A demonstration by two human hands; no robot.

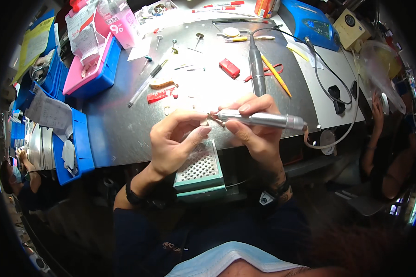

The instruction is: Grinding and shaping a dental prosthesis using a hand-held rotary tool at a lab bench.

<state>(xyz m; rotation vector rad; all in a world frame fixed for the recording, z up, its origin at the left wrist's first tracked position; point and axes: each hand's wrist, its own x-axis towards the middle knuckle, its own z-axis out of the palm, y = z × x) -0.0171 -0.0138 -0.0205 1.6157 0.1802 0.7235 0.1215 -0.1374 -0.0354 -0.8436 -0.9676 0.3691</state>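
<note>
My right hand (260, 137) grips a silver rotary handpiece (275, 120) like a pen, its tip pointing left. A pale tube runs from its back end. Thumb and fingertips of my left hand (171, 142) pinch a small pale piece (204, 123) right at that tip; its exact shape is too small to make out. Both hands are close together over the front edge of the metal worktop (111, 143). Beneath them sits a green box with a white perforated top (200, 165). Beyond my right hand lies a second, dark grey handpiece (256, 64).
A red block (229, 68), yellow pencil (277, 76), pen (148, 83) and several small mounted bits lie farther back. At left stand a pink-and-blue bin (99, 69) and a blue bin (82, 143). A blue control unit (307, 23) is back right. Other people sit at both sides.
</note>
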